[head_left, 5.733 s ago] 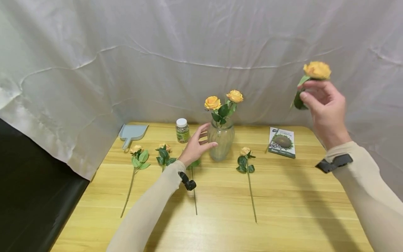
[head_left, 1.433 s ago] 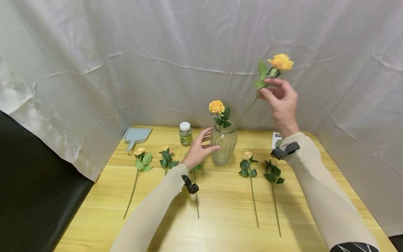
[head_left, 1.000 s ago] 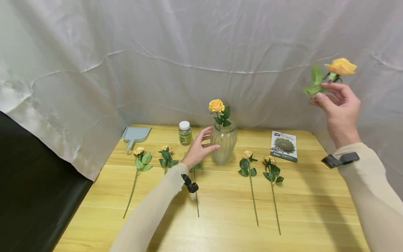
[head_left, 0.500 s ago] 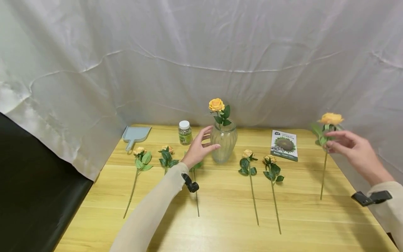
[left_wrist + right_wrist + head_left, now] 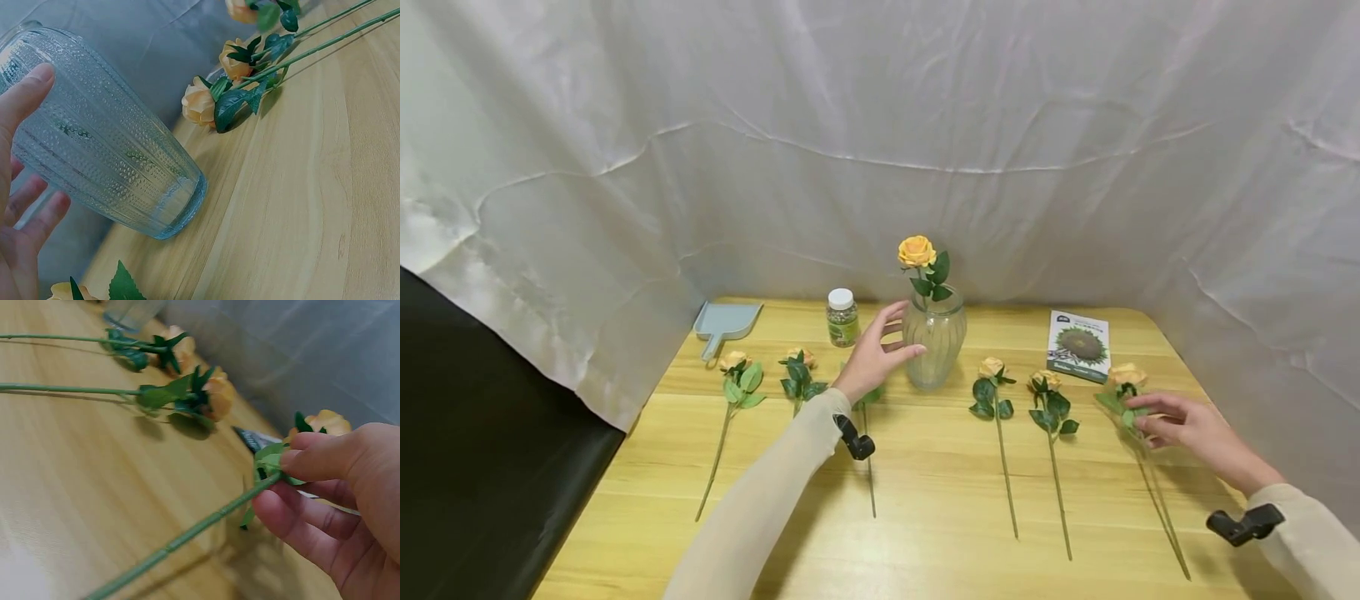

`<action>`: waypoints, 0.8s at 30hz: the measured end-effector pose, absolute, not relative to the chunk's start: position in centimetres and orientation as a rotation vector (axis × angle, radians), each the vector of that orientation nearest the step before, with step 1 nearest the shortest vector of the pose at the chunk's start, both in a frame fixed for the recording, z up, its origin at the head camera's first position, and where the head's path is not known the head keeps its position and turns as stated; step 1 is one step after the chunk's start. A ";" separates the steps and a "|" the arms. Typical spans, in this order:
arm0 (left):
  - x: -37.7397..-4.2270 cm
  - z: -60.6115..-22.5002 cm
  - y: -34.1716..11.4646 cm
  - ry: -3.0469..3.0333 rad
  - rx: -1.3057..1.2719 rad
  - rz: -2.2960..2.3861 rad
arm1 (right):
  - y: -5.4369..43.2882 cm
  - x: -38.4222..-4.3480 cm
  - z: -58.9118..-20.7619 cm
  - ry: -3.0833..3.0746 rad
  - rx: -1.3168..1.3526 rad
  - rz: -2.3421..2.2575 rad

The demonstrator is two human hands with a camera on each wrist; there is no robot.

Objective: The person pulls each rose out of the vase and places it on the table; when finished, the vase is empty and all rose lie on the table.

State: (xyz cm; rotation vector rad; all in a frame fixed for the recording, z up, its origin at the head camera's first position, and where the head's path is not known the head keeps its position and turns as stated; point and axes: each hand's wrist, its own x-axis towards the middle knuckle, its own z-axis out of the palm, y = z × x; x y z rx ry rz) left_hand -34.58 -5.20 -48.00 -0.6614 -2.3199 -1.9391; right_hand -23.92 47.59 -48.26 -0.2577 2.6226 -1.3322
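My left hand point(image 5: 874, 357) rests around the left side of a clear ribbed glass vase point(image 5: 942, 346), thumb in front and fingers behind. One yellow artificial rose point(image 5: 917, 251) stands upright in the vase. At the table's right side my right hand point(image 5: 1191, 433) pinches another yellow rose point(image 5: 219, 514) by its stem below the bloom. Its stem slants low over the wood, with a shadow under it in the right wrist view. Left of that hand lie two roses, one with dark leaves point(image 5: 1054, 404) and one nearer the vase point(image 5: 991, 367), blooms away from me.
On the left lie several more roses, including one with light leaves point(image 5: 748, 379); my left arm partly covers some. Behind them are a blue-grey dustpan point(image 5: 727, 318) and a white-capped jar point(image 5: 842, 321). A sunflower seed packet point(image 5: 1078, 343) lies back right. Curtains enclose the table.
The right hand has drawn a rose from the vase, carried it right and lowered it to the tabletop. An earlier held rose now lies on the table. The left hand stays at the vase.
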 end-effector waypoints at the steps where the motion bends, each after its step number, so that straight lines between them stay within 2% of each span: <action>1: -34.6 -48.0 -5.2 -2.320 -0.662 -1.940 | 47.3 -24.0 -48.6 2.587 -0.247 -1.351; 12: -34.4 -47.7 -5.2 -2.337 -0.642 -1.942 | 45.3 -24.5 -51.3 2.417 -0.285 -1.417; 18: -34.4 -47.8 -5.1 -2.340 -0.631 -1.938 | 45.0 -24.1 -50.9 2.424 -0.226 -1.433; 24: -34.4 -47.9 -5.1 -2.341 -0.635 -1.924 | 45.1 -23.9 -49.6 2.720 -0.245 -1.261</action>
